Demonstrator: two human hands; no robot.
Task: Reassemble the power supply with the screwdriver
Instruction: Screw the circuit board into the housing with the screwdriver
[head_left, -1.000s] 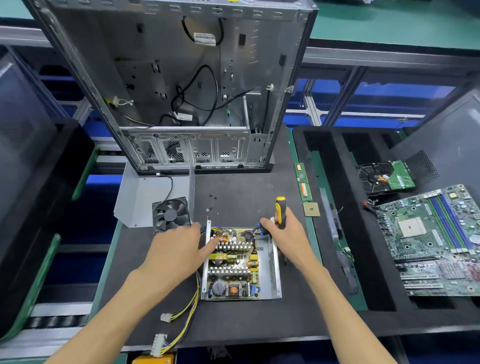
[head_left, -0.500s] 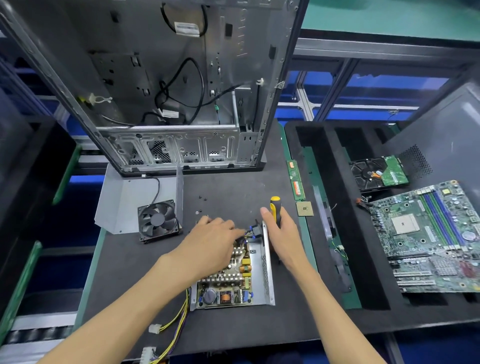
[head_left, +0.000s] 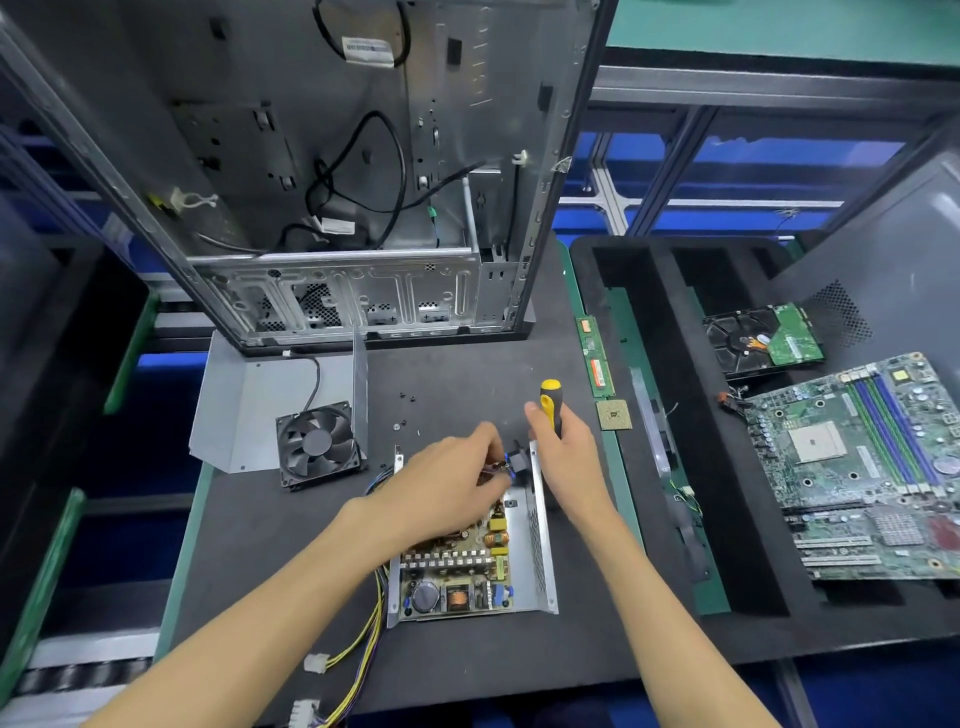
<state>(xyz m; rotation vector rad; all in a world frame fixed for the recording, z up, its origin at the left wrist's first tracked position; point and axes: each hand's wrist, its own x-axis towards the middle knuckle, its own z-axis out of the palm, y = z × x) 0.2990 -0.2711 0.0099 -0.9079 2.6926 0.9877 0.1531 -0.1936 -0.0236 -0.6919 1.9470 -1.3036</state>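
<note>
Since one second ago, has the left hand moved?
Yes. The left hand moved right across the power supply, from its left wall to the black socket by its right wall.

Fan (head_left: 318, 444) left of power supply (head_left: 470, 566), motherboard (head_left: 867, 467) right.

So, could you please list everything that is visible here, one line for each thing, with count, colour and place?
power supply: 1, silver casing, lid off, near centre of mat
screwdriver: 1, yellow and black handle, in right hand
wire bundle: 1, mostly yellow, white plugs, left of power supply
fan: 1, black, left on mat
metal cover: 1, grey, under and behind fan
loose screws: several, dark, mat behind power supply
computer case: 1, grey, open, far centre
memory stick: 1, green, right mat edge
processor chip: 1, gold, below memory stick
hard drive: 1, black and green, right tray
motherboard: 1, green, right tray
left hand: 1, fingers at power supply's far end
right hand: 1, grips screwdriver
</note>
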